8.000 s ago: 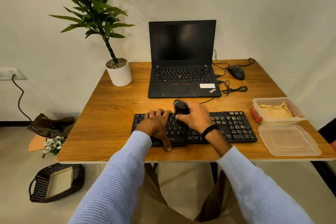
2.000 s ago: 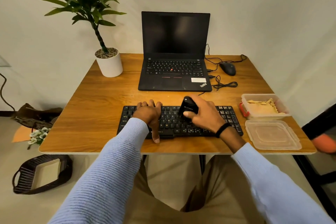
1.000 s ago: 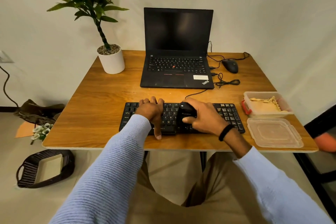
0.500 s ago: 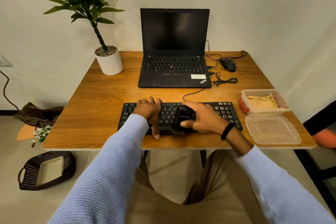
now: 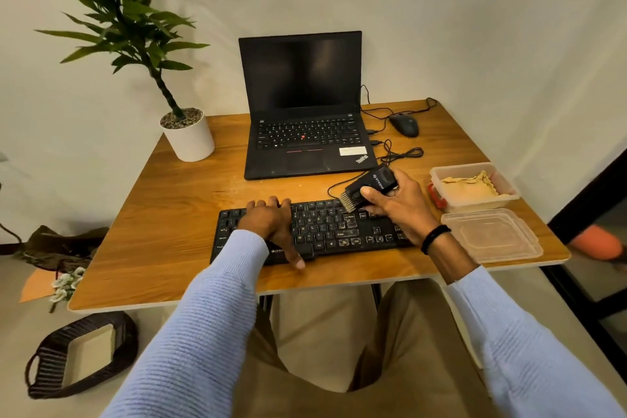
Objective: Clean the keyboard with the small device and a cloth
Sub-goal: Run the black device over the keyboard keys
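Note:
A black keyboard (image 5: 325,231) lies near the front edge of the wooden table (image 5: 169,231). My left hand (image 5: 271,226) rests flat on its left half, thumb hooked over the front edge. My right hand (image 5: 397,204) holds a small black device (image 5: 371,185) with a pale brush head, lifted and tilted above the keyboard's upper right keys. The brush end points down and left, just over the keys. A yellowish cloth (image 5: 470,187) lies crumpled in a clear plastic box (image 5: 509,195) to the right.
Behind the keyboard stands an open black laptop (image 5: 302,139), with a black mouse (image 5: 403,124) and loose cables (image 5: 400,154) at its right. A potted plant (image 5: 188,134) stands back left. The box's clear lid (image 5: 492,236) lies front right. A dark basket (image 5: 81,353) sits on the floor.
My right hand has raised the small device off the middle keys and carried it up and to the right, turning its brush end into sight. My left hand stays on the keyboard.

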Tool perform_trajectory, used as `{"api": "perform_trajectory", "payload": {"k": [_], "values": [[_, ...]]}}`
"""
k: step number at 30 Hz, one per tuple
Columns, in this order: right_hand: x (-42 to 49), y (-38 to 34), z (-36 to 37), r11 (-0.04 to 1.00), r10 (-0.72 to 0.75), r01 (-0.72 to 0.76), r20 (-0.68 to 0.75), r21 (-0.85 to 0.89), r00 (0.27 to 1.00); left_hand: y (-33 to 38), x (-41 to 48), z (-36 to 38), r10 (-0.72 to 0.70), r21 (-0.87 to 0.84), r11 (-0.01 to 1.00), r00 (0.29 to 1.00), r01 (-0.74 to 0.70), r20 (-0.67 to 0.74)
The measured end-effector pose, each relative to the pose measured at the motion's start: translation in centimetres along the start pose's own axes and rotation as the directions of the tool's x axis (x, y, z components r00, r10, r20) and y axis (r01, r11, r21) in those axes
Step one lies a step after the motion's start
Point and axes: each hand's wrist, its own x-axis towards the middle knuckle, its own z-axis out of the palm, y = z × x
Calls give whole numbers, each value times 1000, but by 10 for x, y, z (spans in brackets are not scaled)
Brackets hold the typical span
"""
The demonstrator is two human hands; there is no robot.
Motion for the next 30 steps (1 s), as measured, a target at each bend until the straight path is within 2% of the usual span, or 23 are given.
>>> {"api": "perform_trajectory", "payload": {"k": [3, 9, 11, 13, 15, 17, 18, 21, 22, 24, 25, 28, 30], "values": [[-1, 5, -2, 998, 34, -32, -46, 49, 998, 8, 6, 2, 58, -14, 998, 998, -59, -28], [3, 12, 4, 986, -33, 14, -111, -165, 993, 17, 9, 3, 89, -41, 995, 995, -91, -42], [5, 14, 10, 931, -125, 85, -92, -354, 988, 16, 9, 4, 87, -60, 994, 995, -90, -49], [4, 16, 17, 833, -240, 177, -53, -524, 969, 15, 10, 5, 85, -73, 993, 995, -89, -52], [3, 14, 21, 778, -227, 232, 84, -584, 970, 15, 9, 5, 84, -70, 994, 995, -87, -47], [3, 8, 20, 754, -80, 253, 297, -606, 952, 17, 9, 3, 83, -66, 994, 996, -85, -39], [4, 5, 19, 751, -34, 252, 346, -611, 938, 18, 8, 2, 79, -68, 994, 996, -81, -35], [8, 3, 10, 751, -117, 229, 216, -619, 969, 19, 7, 1, 71, -66, 995, 997, -72, -19], [10, 3, 7, 756, -86, 211, 226, -619, 970, 19, 7, 2, 71, -70, 995, 997, -72, -18], [6, 3, 8, 796, 50, 183, 364, -576, 930, 18, 7, 1, 73, -75, 994, 997, -74, -22], [3, 6, 10, 816, 63, 175, 385, -551, 921, 18, 8, 2, 74, -76, 994, 997, -75, -21], [-2, 9, 7, 812, -102, 196, 197, -550, 975, 17, 12, 4, 72, -71, 995, 997, -74, -24], [-5, 5, 8, 816, -10, 193, 321, -545, 947, 17, 12, 5, 67, -74, 995, 997, -69, -29]]}}
